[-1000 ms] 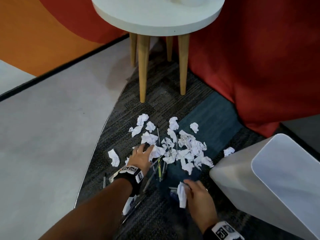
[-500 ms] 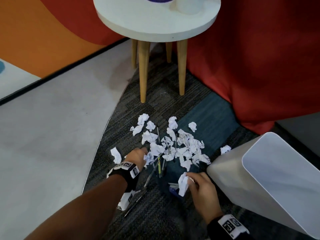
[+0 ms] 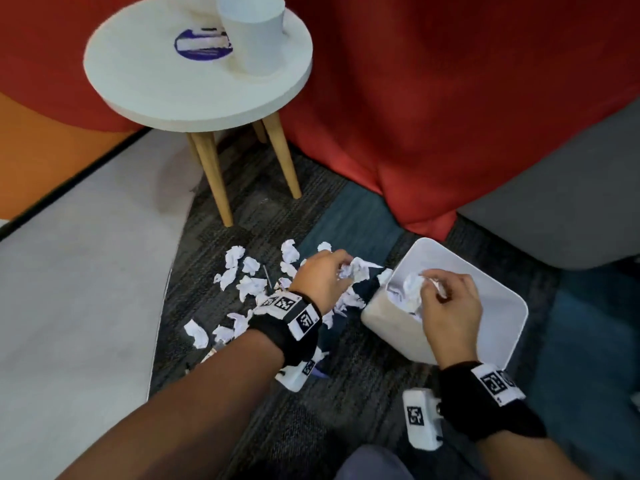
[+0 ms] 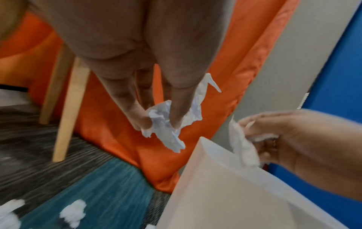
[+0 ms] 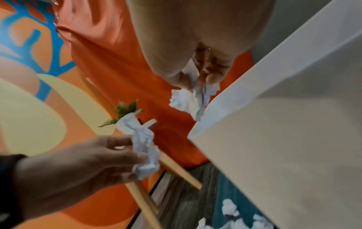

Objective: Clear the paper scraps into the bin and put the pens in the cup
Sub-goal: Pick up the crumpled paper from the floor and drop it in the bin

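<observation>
A round white table (image 3: 166, 88) with a smooth matte top and tapered pale wooden legs stands at the upper left, and on it a plain white cup (image 3: 254, 32) with straight sides sits beside a purple oval mark. Below the table, on dark ribbed carpet (image 3: 263, 209) with a teal patch, crumpled white paper scraps (image 3: 242, 271) lie scattered in a loose heap, each one creased into a rough lump; a thin dark pen (image 3: 267, 274) lies among them, and other pens cannot be made out under the arm. Above the heap the left hand (image 3: 320, 278) pinches a crinkled scrap (image 3: 356, 270) between thumb and fingertips, held in the air just left of the bin's rim; the left wrist view shows the paper hanging in sharp folds from the fingertips (image 4: 141, 122). To the right, the white bin (image 3: 498, 306), smooth plastic with rounded corners and a squarish mouth, stands on the carpet, its cream-toned outer wall facing the heap. The right hand (image 3: 450, 306) is over the bin's mouth, fingers curled around a crushed wad of paper (image 3: 412, 289), with more white paper visible inside near the rim. Behind everything hangs red-orange fabric (image 3: 433, 116) in soft folds
</observation>
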`<action>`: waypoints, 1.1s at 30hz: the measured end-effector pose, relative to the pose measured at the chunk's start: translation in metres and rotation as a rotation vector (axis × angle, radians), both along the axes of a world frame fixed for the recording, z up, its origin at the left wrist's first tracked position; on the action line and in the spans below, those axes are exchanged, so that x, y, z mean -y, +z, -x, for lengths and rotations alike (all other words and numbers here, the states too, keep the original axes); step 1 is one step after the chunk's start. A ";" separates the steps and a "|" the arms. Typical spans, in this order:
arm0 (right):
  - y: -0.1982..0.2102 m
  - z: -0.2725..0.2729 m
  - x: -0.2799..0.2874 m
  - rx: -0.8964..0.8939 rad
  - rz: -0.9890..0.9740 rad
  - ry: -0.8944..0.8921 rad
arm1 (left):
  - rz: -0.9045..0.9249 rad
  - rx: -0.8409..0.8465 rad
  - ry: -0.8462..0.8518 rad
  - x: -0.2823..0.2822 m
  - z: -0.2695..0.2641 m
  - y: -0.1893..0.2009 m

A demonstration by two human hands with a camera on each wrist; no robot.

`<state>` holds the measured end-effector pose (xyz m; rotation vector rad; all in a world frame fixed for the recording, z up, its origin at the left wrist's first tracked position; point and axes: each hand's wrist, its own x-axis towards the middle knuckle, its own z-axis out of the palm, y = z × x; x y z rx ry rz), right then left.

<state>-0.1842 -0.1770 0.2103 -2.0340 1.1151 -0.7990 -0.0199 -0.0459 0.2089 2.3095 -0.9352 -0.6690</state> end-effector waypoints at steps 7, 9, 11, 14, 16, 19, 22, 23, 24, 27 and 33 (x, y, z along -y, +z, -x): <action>-0.047 0.016 0.044 -0.723 -0.343 0.083 | 0.093 0.004 -0.070 0.043 0.032 0.021; -0.045 0.019 0.045 -0.709 -0.368 0.057 | 0.085 -0.013 -0.087 0.052 0.043 0.022; -0.039 0.022 0.043 -0.603 -0.317 0.014 | 0.079 -0.040 -0.098 0.060 0.051 0.021; -0.027 0.027 0.035 -0.388 -0.264 -0.049 | 0.104 -0.083 -0.137 0.069 0.060 0.019; -0.019 0.029 0.029 -0.284 -0.257 -0.070 | 0.104 -0.112 -0.162 0.073 0.063 0.017; -0.014 0.031 0.024 -0.157 -0.216 -0.100 | 0.144 -0.113 -0.126 0.072 0.066 0.012; -0.017 0.029 0.019 -0.067 -0.133 -0.103 | 0.201 -0.084 -0.041 0.064 0.063 0.001; -0.016 0.027 0.014 -0.047 -0.119 -0.084 | 0.196 -0.078 -0.023 0.060 0.060 -0.005; -0.014 0.023 0.008 -0.027 -0.110 -0.054 | 0.185 -0.072 -0.008 0.055 0.056 -0.013; -0.013 0.008 -0.015 0.010 -0.072 0.093 | 0.116 -0.051 0.041 0.034 0.042 -0.038; -0.060 -0.033 -0.067 -0.047 -0.097 0.435 | -0.099 -0.063 0.133 -0.029 0.009 -0.101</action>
